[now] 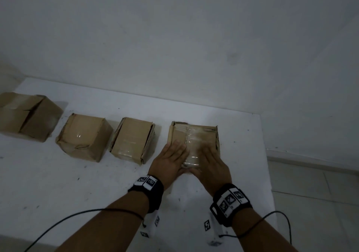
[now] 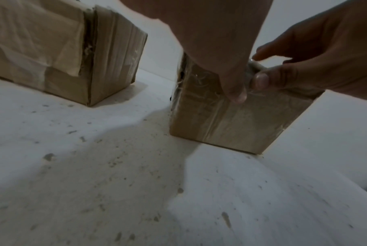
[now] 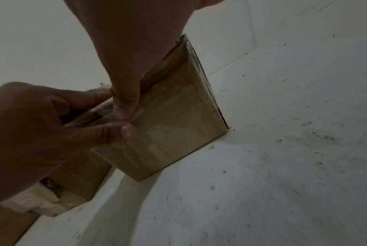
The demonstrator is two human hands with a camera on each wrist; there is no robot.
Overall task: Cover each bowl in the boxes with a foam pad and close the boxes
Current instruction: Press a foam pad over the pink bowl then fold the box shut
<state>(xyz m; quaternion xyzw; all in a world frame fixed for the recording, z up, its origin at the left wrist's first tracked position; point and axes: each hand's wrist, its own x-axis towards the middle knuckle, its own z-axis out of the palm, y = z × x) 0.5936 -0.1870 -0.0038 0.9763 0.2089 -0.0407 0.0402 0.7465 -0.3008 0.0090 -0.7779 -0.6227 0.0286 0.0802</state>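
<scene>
The rightmost cardboard box (image 1: 196, 135) stands with its taped top flaps folded down. My left hand (image 1: 172, 155) lies flat on the left half of the top, and my right hand (image 1: 210, 159) lies flat on the right half. Both thumbs reach down over the front face. In the left wrist view the left thumb (image 2: 235, 93) presses the front of the box (image 2: 231, 123) beside my right hand (image 2: 317, 58). The right wrist view shows my right hand (image 3: 132, 50), my left hand (image 3: 31, 133) and the box (image 3: 174, 133). No bowl or foam pad is visible.
Three more cardboard boxes stand in a row to the left: one close by (image 1: 133, 140), a dented one (image 1: 84, 137) and a larger one (image 1: 29, 115). The white table (image 1: 58, 183) meets a wall behind. Its right edge lies close to the box, with tiled floor (image 1: 320, 193) beyond.
</scene>
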